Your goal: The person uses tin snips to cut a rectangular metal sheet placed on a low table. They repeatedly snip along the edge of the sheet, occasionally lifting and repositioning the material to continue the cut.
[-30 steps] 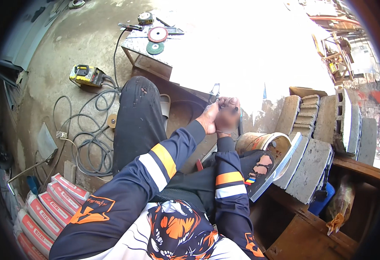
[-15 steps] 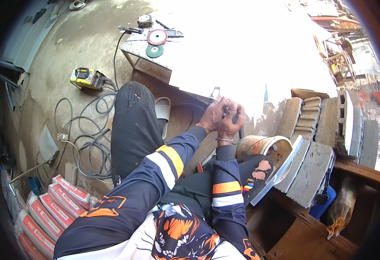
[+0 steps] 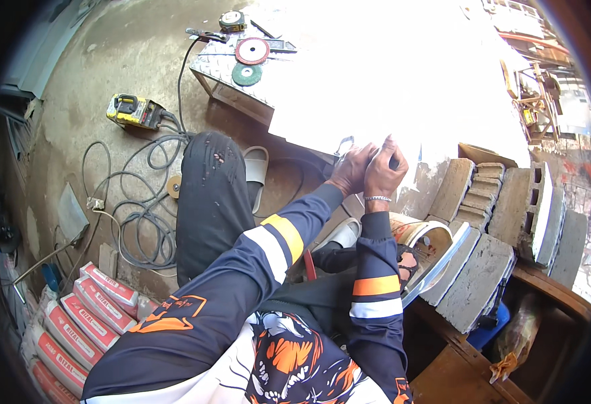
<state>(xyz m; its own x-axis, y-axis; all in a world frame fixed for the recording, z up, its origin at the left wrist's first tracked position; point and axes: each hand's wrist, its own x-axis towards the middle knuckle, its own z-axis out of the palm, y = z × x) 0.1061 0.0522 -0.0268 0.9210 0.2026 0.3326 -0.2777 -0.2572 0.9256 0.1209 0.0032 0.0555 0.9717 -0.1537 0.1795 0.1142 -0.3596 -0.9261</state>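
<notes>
A small metal clip-like piece [image 3: 344, 146] sits at the near edge of the sunlit surface [image 3: 390, 81], just left of the hands. Left hand [image 3: 351, 170] and right hand [image 3: 384, 168] press together, fingers curled; what they pinch cannot be told. Grinding discs [image 3: 251, 57] lie well beyond.

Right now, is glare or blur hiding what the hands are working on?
Head view: sun blows the metal sheet out to plain white; the left hand and right hand at its edge stay sharp, the small thing between them unreadable; fisheye bends the rim.
</notes>
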